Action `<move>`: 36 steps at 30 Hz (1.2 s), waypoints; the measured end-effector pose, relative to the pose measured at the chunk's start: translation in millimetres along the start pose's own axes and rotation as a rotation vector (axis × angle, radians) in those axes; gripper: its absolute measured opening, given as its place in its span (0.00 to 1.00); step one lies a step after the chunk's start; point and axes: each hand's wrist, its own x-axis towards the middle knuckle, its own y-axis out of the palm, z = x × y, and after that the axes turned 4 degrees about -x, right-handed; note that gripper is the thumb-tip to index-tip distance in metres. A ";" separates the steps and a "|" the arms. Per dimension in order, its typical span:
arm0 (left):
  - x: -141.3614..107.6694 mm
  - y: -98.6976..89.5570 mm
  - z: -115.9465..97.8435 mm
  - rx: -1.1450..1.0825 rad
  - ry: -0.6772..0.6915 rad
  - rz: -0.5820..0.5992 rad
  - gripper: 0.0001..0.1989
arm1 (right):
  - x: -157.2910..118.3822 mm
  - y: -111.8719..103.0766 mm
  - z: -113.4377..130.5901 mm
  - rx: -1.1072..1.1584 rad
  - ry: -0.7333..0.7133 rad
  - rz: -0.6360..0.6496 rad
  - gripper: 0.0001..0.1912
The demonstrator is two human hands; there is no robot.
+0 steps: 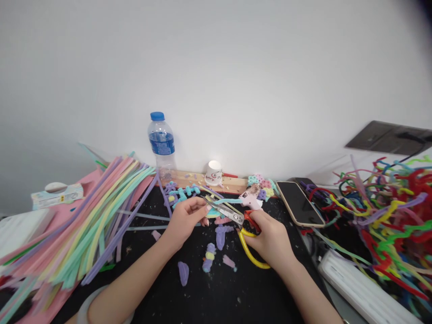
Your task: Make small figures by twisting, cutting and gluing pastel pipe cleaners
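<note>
My right hand [270, 236] grips scissors [241, 220] with one yellow and one orange handle loop. Their blades point left, parted slightly, close to the fingertips of my left hand [185, 222]. Thumb and fingers of that hand are pinched together on a light blue pipe cleaner [212, 213], partly hidden by fingers and blades. Behind the blades lies a pale pink glue gun [251, 199] with a stained front. Below the hands are a purple fuzzy piece [221, 236], a purple-and-yellow fuzzy roll [209, 257] and a flat purple piece [183, 273].
Pastel pipe cleaners [111, 216] are heaped at left beside a tissue box [57, 196]. A water bottle [162, 144] and a paper cup [213, 173] stand by the wall. At right lie a phone [300, 204], a white power strip [361, 288] and tangled coloured pipe cleaners [401, 225].
</note>
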 end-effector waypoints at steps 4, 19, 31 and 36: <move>0.3 0.2 1.1 -0.037 -0.021 0.002 0.09 | -1.6 0.1 -2.1 -0.002 -0.019 0.004 0.08; 0.4 0.5 8.8 0.011 -0.008 0.044 0.09 | 6.0 -1.2 -26.5 -0.103 0.321 -0.192 0.09; 1.4 1.9 7.6 -0.053 -0.133 0.064 0.09 | 12.1 -4.1 -55.3 -0.179 0.442 -0.106 0.16; 2.3 -0.9 11.0 -0.219 -0.258 0.098 0.13 | 13.5 -6.5 -58.3 -0.190 0.513 -0.069 0.17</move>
